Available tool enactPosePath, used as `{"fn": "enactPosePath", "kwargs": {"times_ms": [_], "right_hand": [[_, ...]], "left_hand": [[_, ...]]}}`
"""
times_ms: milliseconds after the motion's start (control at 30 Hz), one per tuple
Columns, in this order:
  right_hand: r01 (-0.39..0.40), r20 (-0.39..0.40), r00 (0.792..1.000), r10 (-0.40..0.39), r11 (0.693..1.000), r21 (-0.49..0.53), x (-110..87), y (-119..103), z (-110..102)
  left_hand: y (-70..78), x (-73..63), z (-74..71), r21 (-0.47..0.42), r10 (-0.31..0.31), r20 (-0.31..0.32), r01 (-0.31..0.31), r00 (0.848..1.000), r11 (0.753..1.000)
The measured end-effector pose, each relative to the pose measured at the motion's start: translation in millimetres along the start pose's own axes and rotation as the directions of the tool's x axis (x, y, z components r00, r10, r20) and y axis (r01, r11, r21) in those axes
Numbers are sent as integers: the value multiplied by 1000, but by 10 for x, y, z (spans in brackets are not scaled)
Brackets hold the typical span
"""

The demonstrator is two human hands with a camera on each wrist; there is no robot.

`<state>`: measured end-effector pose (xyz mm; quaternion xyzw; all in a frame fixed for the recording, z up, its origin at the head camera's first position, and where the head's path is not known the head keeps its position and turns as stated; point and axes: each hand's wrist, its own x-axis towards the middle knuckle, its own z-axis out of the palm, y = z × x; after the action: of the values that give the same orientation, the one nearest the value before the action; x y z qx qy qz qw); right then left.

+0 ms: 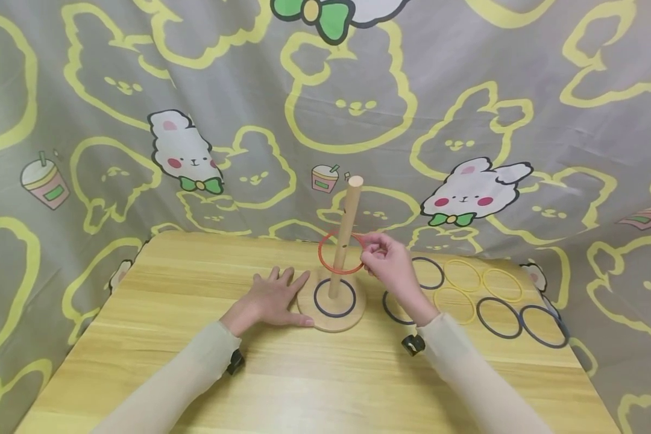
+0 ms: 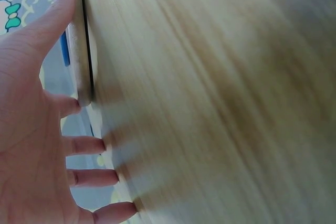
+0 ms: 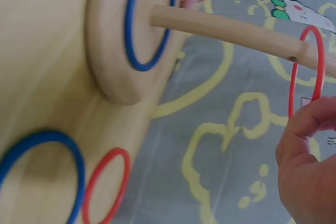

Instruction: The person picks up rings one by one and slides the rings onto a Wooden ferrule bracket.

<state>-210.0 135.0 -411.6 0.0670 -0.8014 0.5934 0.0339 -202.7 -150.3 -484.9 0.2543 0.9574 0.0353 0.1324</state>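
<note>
My right hand (image 1: 389, 263) pinches a red ring (image 3: 321, 64) between thumb and fingers. The ring encircles an upright wooden post (image 1: 348, 217), well above its base. On the round wooden base (image 1: 358, 308) lies a dark blue ring (image 1: 334, 316), around the foot of the post. My left hand (image 1: 273, 299) rests on the table with fingers spread, its thumb and index finger touching the base's left edge. In the left wrist view, the left hand (image 2: 31, 124) shows its palm side and straight fingers.
Right of the base, several dark blue rings (image 1: 498, 335) and several yellow rings (image 1: 501, 300) lie flat on the wooden table (image 1: 157, 337). Another red ring (image 3: 88, 198) lies beside a blue ring (image 3: 80, 166). A patterned curtain (image 1: 239, 90) hangs behind and at both sides.
</note>
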Motion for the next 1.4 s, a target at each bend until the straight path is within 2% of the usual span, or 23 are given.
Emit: {"fn": "enactPosePath", "kwargs": {"times_ms": [133,367,567,767,900,1400], "right_hand": [[-9,12,1000,9,999,-41,-44,117,43],[-40,18,999,42,992,-120,-111,317,139],[-93,69,992,101,990,-108,-179,467,203],[-129,86,986,140,984,-120,-220,600,257],[-157,100,980,171,978,-138,-239,658,282],[-137,155,972,178,960,-243,-215,741,326]], "left_hand": [[9,0,-14,7,3,-3,-3,1000,1000],[-28,38,56,6,-4,-11,4,1000,1000],[-24,34,48,1,-4,-8,4,1000,1000],[-18,18,34,-9,-4,-8,4,1000,1000],[-20,22,38,-5,-4,-4,4,1000,1000],[12,-9,-19,-13,8,-11,-8,1000,1000]]}}
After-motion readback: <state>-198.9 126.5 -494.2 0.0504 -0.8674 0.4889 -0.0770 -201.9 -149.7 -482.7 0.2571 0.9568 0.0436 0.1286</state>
